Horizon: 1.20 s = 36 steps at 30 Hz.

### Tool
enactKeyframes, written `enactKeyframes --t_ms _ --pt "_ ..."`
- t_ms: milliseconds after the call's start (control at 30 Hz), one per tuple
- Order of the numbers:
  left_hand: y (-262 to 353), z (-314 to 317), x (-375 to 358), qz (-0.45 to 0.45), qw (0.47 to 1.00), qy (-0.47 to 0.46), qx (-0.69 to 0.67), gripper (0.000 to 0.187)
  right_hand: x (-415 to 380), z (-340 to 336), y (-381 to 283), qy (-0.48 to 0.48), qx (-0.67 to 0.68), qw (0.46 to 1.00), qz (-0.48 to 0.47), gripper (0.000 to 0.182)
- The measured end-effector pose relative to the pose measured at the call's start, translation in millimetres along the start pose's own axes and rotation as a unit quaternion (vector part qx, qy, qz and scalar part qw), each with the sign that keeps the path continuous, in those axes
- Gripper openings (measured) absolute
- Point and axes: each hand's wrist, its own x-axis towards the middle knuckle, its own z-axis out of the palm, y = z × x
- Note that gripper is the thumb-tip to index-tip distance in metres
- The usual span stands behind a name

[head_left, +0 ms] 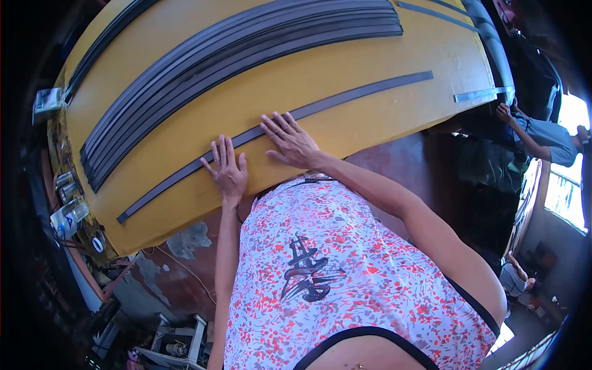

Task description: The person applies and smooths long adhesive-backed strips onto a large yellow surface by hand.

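A long, narrow dark grey strip [364, 90] lies across the near part of the yellow table [277, 80]. My left hand [228, 172] rests flat with fingers spread, its fingertips at the strip's near edge and over it. To its right, my right hand [290, 142] lies palm down, fingers stretched out and touching the same strip near its middle. Neither hand grips anything. Beyond them, a stack of similar dark strips [246, 46] lies side by side along the table.
More dark strips [102, 52] lie at the far left edge. A short grey strip [475, 95] sits near the right edge, by a grey pipe [496, 46]. Another person [549, 135] stands at the right. A clear bottle [75, 216] and cans are beside the table's left end.
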Motion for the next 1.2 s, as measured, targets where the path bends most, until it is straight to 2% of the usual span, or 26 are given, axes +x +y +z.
enactKeyframes --t_ms 133,200,233,267,300,333,367,400,433,467,500,533,567,633,700,767,833,867,933,1000,1033,1100,1133,1200 --pt "11 -7 7 -0.001 1.0 -0.02 -0.011 0.061 5 8 -9 0.006 0.006 1.0 -0.01 0.072" --pt "17 -11 14 0.0 0.999 -0.033 -0.022 0.061 -3 -1 -9 0.037 -0.02 0.997 -0.061 0.06" --pt "11 -14 16 -0.003 0.999 -0.037 -0.032 0.058 -7 -6 -17 0.042 -0.022 0.997 -0.057 0.06" --pt "13 -15 22 -0.006 0.998 -0.039 -0.04 0.056 -16 -16 -19 -0.03 0.095 0.995 0.012 0.055" --pt "16 -18 30 -0.009 0.998 -0.04 -0.047 0.053 -24 -23 -18 -0.1 0.211 0.969 0.077 0.051" --pt "20 -24 39 0.025 0.997 -0.01 -0.068 0.04 -28 -27 -16 -0.091 0.208 0.971 0.076 0.051" --pt "22 -31 49 0.033 0.997 -0.004 -0.065 0.04 -32 -29 -14 -0.125 0.296 0.93 0.179 0.049" --pt "24 -37 58 0.018 0.989 -0.099 -0.104 0.035 -35 -30 -11 -0.155 0.379 0.869 0.277 0.047" --pt "24 -41 67 0.004 0.971 -0.194 -0.141 0.03 -39 -27 -7 -0.145 0.378 0.872 0.276 0.047" --pt "24 -46 75 0.015 0.972 -0.187 -0.138 0.03 -42 -23 -3 -0.076 0.574 0.725 0.373 0.047" --pt "22 -51 80 0.05 0.95 -0.223 -0.211 0.025 -44 -21 4 -0.004 0.731 0.524 0.436 0.047" --pt "21 -58 85 0.086 0.92 -0.259 -0.281 0.021 -46 -24 14 0.038 0.786 0.449 0.424 0.042" --pt "19 -67 88 0.097 0.921 -0.255 -0.278 0.021 -49 -27 25 0.048 0.788 0.451 0.418 0.042" --pt "16 -94 91 -0.023 0.808 -0.408 -0.425 0.02 -54 -37 53 0.213 0.793 0.441 0.363 0.035" --pt "-5 -110 90 -0.019 0.808 -0.421 -0.412 0.019 -62 -53 99 0.33 0.753 0.418 0.386 0.029" --pt "-39 -126 88 -0.032 0.806 -0.446 -0.388 0.018 -78 -86 148 0.401 0.696 0.453 0.387 0.024" --pt "-93 -136 78 -0.062 0.816 -0.46 -0.344 0.02 -91 -128 180 0.461 0.652 0.463 0.385 0.022" --pt "-123 -141 71 -0.084 0.826 -0.459 -0.316 0.021 -95 -147 192 0.47 0.649 0.461 0.381 0.022" --pt "-180 -157 59 -0.119 0.834 -0.461 -0.279 0.022 -100 -178 208 0.501 0.605 0.512 0.346 0.024" --pt "-212 -181 53 -0.19 0.851 -0.442 -0.212 0.015 -100 -203 219 0.521 0.595 0.508 0.34 0.025" --pt "-230 -189 50 -0.187 0.853 -0.44 -0.211 0.015 -97 -213 223 0.535 0.586 0.508 0.335 0.025" --pt "-263 -201 50 -0.246 0.854 -0.387 -0.247 0.016 -85 -225 228 0.536 0.579 0.512 0.339 0.025" --pt "-270 -208 54 -0.243 0.855 -0.385 -0.248 0.016 -77 -229 232 0.536 0.577 0.518 0.333 0.025" --pt "-283 -226 63 -0.209 0.9 -0.314 -0.218 0.014 -56 -235 239 0.531 0.588 0.528 0.306 0.023"
